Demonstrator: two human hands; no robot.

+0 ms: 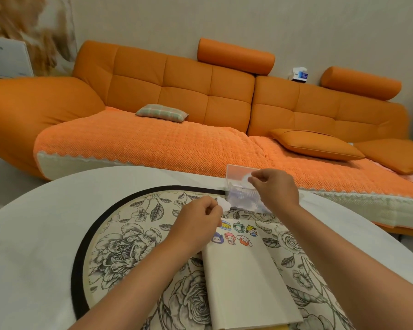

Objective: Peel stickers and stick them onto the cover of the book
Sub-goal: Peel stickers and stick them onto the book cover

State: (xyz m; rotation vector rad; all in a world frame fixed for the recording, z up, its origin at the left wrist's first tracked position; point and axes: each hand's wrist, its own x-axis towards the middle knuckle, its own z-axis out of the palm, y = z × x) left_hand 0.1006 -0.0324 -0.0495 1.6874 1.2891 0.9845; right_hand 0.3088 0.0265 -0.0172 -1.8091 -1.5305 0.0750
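Here the left hand (198,222) pinches a paper scrap (224,203), the right hand (277,189) a sticker (248,176).

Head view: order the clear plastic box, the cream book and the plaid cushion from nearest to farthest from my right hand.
1. Clear plastic box, just left of the right hand.
2. Cream book, on the table below it.
3. Plaid cushion, far back on the sofa.

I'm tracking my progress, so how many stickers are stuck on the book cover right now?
6, at the book's far end. Far row: yellow, green, yellow-black. Near row: blue, pink, orange. The left hand may hide more.
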